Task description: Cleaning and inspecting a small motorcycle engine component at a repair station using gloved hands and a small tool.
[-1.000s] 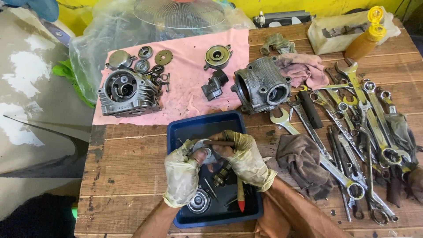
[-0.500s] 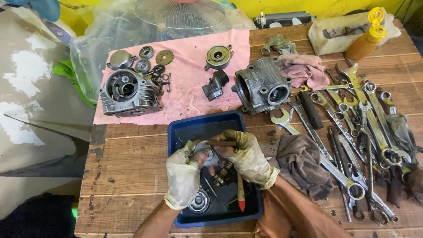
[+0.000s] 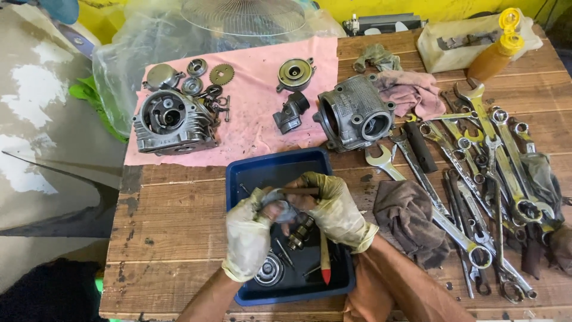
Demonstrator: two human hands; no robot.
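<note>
while we look down at the wooden worktop [image 3: 179,209], the far left holds a grey cylinder head [image 3: 173,122] on a pink cloth [image 3: 256,119], with a small toothed sprocket [image 3: 221,74] and loose round parts behind it. further along the cloth lie a round cover [image 3: 295,73] and a dark elbow-shaped part [image 3: 290,113]. just past the cloth's right edge stands a finned engine cylinder [image 3: 356,113]. near the front edge sits a blue tray [image 3: 271,170], and over it our left hand [image 3: 247,235] in a soiled glove curls its fingers [image 3: 262,200] around a small grey metal part [image 3: 280,209]; our right hand [image 3: 336,209], gloved too, closes its fingers [image 3: 316,182] on the same part from the other side, a thin dark rod [image 3: 298,191] pinched along the top. the part hangs just above the tray's inside, where a camshaft [image 3: 300,231], a bearing [image 3: 269,271] and a red-tipped screwdriver [image 3: 325,259] lie. right of the tray rests a brown rag [image 3: 411,217], then a spread of spanners [image 3: 488,155], and an amber squeeze bottle [image 3: 497,50] at the back
</note>
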